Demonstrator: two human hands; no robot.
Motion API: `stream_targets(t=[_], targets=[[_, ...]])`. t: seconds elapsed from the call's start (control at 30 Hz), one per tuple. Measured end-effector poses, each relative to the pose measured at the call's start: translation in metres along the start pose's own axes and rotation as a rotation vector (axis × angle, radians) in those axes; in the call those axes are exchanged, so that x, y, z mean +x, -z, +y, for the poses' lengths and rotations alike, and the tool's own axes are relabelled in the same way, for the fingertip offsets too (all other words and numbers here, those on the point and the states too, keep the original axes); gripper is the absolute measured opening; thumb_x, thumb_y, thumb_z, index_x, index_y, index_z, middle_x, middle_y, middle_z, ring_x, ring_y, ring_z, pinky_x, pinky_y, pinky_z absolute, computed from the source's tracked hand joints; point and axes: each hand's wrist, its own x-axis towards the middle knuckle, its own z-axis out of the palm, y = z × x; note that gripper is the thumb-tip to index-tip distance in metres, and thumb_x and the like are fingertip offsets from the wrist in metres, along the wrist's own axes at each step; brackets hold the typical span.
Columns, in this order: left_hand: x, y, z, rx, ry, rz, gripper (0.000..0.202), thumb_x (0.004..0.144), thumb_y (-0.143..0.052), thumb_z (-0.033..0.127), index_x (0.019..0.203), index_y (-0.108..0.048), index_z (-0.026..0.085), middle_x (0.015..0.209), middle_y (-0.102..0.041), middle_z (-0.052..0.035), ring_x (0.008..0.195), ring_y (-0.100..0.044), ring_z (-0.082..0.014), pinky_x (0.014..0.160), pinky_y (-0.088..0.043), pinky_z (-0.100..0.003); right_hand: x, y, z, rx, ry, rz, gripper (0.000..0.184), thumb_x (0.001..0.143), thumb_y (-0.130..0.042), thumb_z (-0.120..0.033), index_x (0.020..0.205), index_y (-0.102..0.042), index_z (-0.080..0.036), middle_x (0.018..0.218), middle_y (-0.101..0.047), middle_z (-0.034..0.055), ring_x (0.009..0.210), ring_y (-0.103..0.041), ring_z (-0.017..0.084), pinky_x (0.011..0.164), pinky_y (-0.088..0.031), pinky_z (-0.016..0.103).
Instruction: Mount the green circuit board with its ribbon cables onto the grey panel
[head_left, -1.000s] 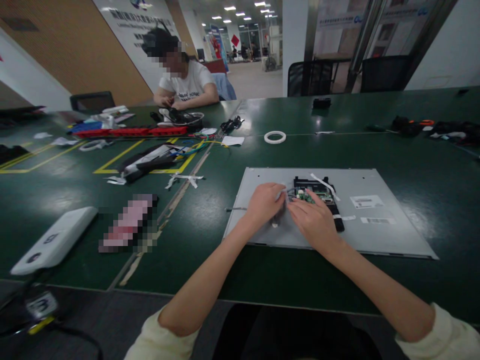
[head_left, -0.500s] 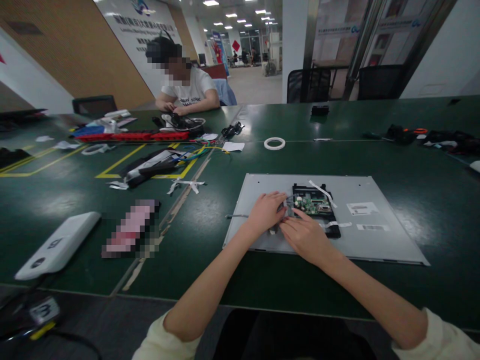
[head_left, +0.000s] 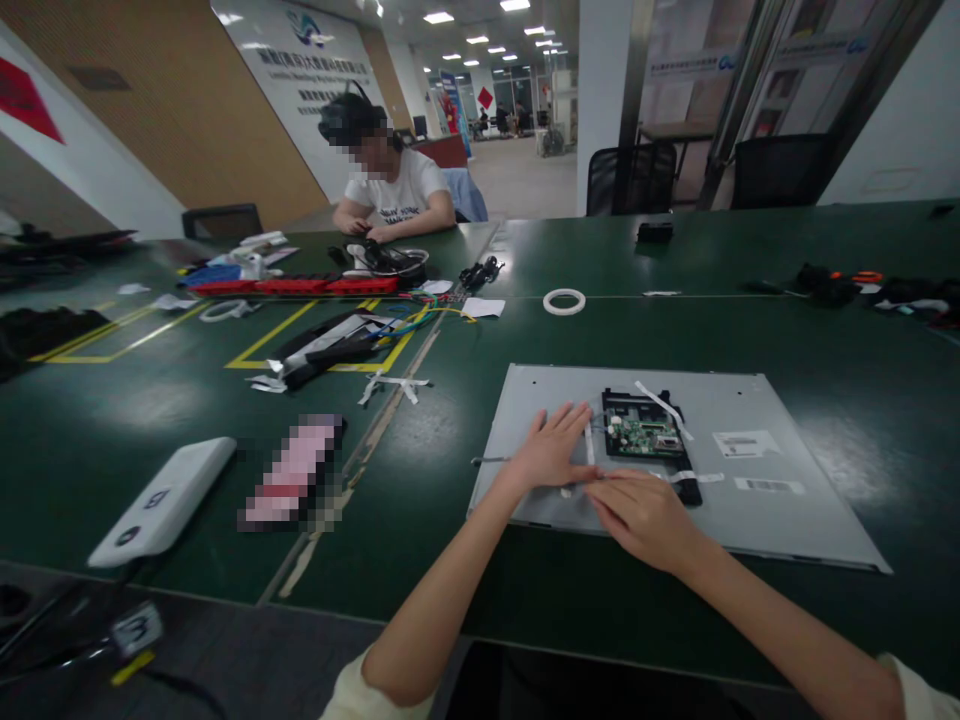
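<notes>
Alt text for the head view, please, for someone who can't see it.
The left hand and right hand lie flat on a grey panel on a green table, beside its circuit board. Another person sits at the far side.

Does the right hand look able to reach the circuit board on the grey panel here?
Probably yes. The right hand lies on the grey panel just short of the circuit board, with nothing standing between them; the left hand rests flat beside the board, out of the way.
</notes>
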Motion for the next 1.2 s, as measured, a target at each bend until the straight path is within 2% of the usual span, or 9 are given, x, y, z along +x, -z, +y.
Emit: stream_targets(t=[0.27,0.6,0.77,0.87,1.0,1.2], targets=[[0.001,0.005,0.002,0.03,0.009,-0.084,0.092,0.077,-0.047,0.062,0.147,-0.007,0.017,0.154,-0.004,-0.0093,0.141,-0.004,-0.0281,0.111,-0.009,-0.053,-0.001,0.001,0.0,0.072,0.022,-0.022,0.021,0.086,-0.047,-0.013,0.098,-0.064,-0.017,0.093,-0.069,0.0057,0.087,-0.065,0.017,0.09,-0.049,0.033],[0.009,0.003,0.004,0.081,0.013,-0.135,0.092,0.078,-0.044,0.062,0.147,-0.002,0.017,0.154,0.002,-0.0071,0.142,0.0,-0.0265,0.111,-0.006,-0.053,-0.001,0.004,0.003,0.036,0.136,-0.02,0.018,0.087,-0.047,-0.013,0.093,-0.064,-0.014,0.084,-0.069,0.0068,0.079,-0.064,0.016,0.088,-0.049,0.033],[0.01,0.008,0.008,0.066,0.025,-0.171,0.091,0.079,-0.043,0.062,0.147,-0.001,0.017,0.154,0.004,-0.006,0.142,0.001,-0.0256,0.111,-0.004,-0.052,-0.002,0.004,0.004,0.019,0.171,-0.031,0.018,0.087,-0.048,-0.014,0.093,-0.064,-0.015,0.084,-0.069,0.0074,0.083,-0.064,0.017,0.087,-0.049,0.034],[0.011,0.01,0.007,0.023,0.042,-0.17,0.08,0.085,-0.031,0.063,0.147,-0.004,0.02,0.154,0.001,-0.0036,0.142,0.0,-0.024,0.111,-0.003,-0.051,-0.003,0.003,0.005,0.013,0.184,-0.018,0.018,0.087,-0.048,-0.014,0.095,-0.064,-0.015,0.086,-0.069,0.0077,0.083,-0.063,0.017,0.086,-0.049,0.034],[0.014,0.008,0.0,-0.025,0.057,-0.14,0.059,0.094,-0.014,0.051,0.146,-0.01,0.026,0.154,-0.007,0.0003,0.142,-0.005,-0.0197,0.112,-0.005,-0.05,-0.002,0.002,0.006,0.015,0.179,-0.024,0.018,0.087,-0.049,-0.015,0.098,-0.064,-0.014,0.087,-0.068,0.007,0.081,-0.063,0.016,0.088,-0.048,0.033],[0.014,0.008,-0.007,-0.088,0.038,-0.1,0.053,0.095,-0.019,0.045,0.145,-0.014,0.029,0.154,-0.012,0.0006,0.141,-0.01,-0.0194,0.112,-0.007,-0.048,0.0,0.003,0.002,0.051,0.176,-0.067,0.018,0.087,-0.047,-0.014,0.096,-0.063,-0.014,0.086,-0.068,0.0075,0.081,-0.063,0.016,0.087,-0.047,0.033]])
